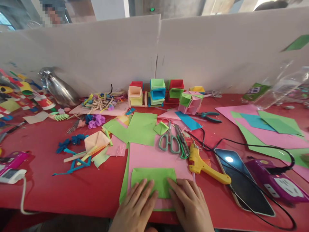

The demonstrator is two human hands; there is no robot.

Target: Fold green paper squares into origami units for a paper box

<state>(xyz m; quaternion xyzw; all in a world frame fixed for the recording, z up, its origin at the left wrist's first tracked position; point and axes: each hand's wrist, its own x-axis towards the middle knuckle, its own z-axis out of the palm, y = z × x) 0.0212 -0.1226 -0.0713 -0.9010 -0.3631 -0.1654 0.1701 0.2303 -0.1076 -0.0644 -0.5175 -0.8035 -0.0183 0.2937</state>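
A folded green paper [154,177] lies flat on a larger pink sheet [142,156] near the table's front edge. My left hand [137,206] rests on its left part with the fingers stretched out. On the right part lies my right hand [190,204], fingers spread and flat. Neither hand grips anything. Beyond the paper are grey-handled scissors [169,141] and a green cutter [182,143]. A yellow glue gun [205,167] lies to the right of the pink sheet.
A phone [243,180], black cables and a purple power strip [280,180] occupy the right side. Folded paper boxes [157,91] stand along the white partition [96,54]. At the left are a cream paper piece [96,141], blue strips and a metal jug [59,87].
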